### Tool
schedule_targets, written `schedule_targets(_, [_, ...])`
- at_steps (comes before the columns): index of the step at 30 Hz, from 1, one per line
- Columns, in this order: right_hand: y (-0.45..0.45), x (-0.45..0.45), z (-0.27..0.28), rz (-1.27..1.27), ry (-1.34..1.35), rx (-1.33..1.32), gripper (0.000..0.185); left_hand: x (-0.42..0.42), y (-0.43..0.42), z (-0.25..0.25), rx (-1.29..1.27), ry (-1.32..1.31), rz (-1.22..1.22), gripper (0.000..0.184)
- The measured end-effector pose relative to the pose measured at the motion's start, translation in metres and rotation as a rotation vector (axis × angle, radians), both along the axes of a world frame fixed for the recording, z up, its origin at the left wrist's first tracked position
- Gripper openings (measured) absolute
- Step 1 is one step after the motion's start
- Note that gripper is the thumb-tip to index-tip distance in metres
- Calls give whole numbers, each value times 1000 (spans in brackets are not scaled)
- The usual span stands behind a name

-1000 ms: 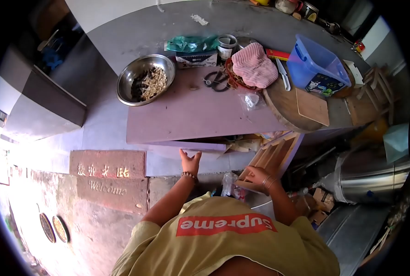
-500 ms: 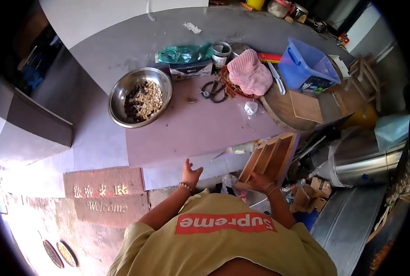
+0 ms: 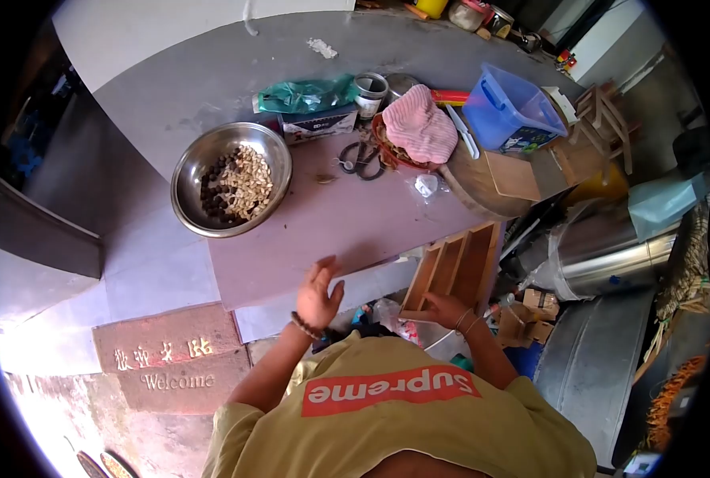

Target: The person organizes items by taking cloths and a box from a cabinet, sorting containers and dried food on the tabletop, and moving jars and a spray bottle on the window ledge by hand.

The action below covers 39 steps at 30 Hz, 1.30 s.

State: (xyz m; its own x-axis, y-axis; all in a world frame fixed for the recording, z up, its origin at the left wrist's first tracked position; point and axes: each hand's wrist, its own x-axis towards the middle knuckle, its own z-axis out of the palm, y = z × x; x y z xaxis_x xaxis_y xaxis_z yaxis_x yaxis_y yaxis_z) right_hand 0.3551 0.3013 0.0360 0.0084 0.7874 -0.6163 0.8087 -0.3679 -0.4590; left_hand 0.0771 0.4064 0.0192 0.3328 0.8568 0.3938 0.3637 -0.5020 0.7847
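My left hand (image 3: 317, 296) is raised at the front edge of the pinkish table (image 3: 291, 239), fingers apart and nothing in it, with a beaded bracelet on its wrist. My right hand (image 3: 446, 309) grips the near edge of a wooden tray with dividers (image 3: 456, 269), which is tilted beside the table's front right. A steel bowl (image 3: 188, 191) of pale pieces and dark round ones stands at the table's left. Black scissors (image 3: 360, 162) and a small clear plastic bag (image 3: 427, 186) lie farther right.
Along the back are a green bag (image 3: 305, 95) on a box, a tin (image 3: 370, 95), a pink cloth (image 3: 420, 123), a white knife (image 3: 462, 131) and a blue bin (image 3: 506, 109). A metal drum (image 3: 618, 253) stands right; a welcome mat (image 3: 168, 358) lies left.
My left hand has moved up toward the table edge. The view has shifted, and the tray in my right hand now stands closer to the table, whose drawer gap shows less.
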Motion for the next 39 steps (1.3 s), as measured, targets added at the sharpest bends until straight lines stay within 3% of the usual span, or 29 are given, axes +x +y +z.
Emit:
schedule_targets(3, [10,16,-10,80,6,211,43,-6,11,9,95,108,77,34])
schedule_targets(7, [54,23,5,-34,145,459,36,-11,22,9,189,304,177,39])
schedule_targets(22, [197,94,39,-8,-91,1117,47,40,43,-12,-13,696,322,51])
schedule_targets(25, [229,90,50,19,56,1165,47,44,42,-12,-15,759,337,52])
schedule_targets(27, [251,77,61,-17,128,1057,44,43,42,-14,19,735,346,47])
schedule_targets(29, [277,67,65,16,365,924,44,43,43,-13,12,748,348,46])
schedule_targets(31, [308,53,58,83,379,1005,47,44,43,-12,6,758,350,45])
schedule_targets(36, [377,32,47,95,229,832,61,45,42,-10,-22,794,362,41])
schedule_targets(39, [402,28,40,70,85,771,60,44,42,-9,-9,775,368,41])
